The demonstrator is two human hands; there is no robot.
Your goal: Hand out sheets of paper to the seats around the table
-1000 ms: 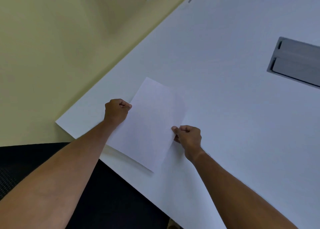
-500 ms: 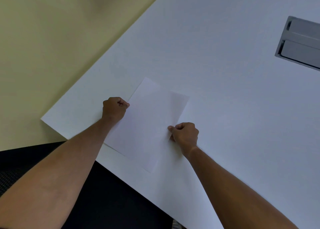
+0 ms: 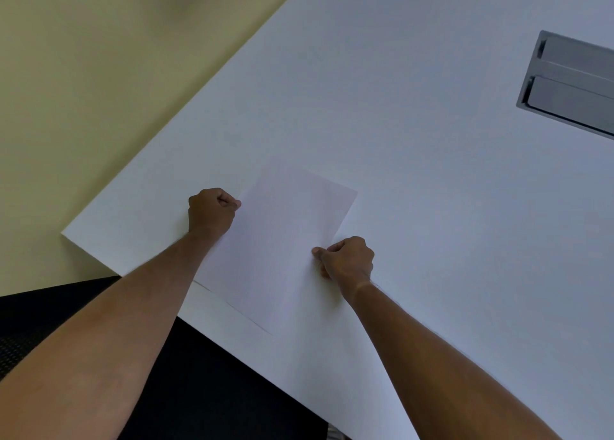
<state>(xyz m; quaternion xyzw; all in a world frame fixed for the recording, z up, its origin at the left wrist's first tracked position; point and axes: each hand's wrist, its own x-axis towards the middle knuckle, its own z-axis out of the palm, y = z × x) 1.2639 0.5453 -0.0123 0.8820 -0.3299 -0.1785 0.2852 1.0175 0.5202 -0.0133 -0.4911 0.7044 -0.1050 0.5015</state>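
Note:
A white sheet of paper (image 3: pixel 279 240) lies almost flat on the white table (image 3: pixel 415 190), near the table's front-left corner. My left hand (image 3: pixel 211 212) pinches the sheet's left edge with closed fingers. My right hand (image 3: pixel 347 260) pinches its right edge the same way. The sheet's near edge rests a little inside the table's front edge, casting a thin shadow line.
A grey metal cable hatch (image 3: pixel 571 84) is set into the tabletop at the far right. A black chair (image 3: pixel 206 389) stands below the table's front edge. Yellow floor (image 3: pixel 99 90) lies beyond the table's left edge.
The sheet has come down from slightly raised to nearly flat on the table, both hands still gripping it. My view has tilted down, so the wall items at the top have left the frame.

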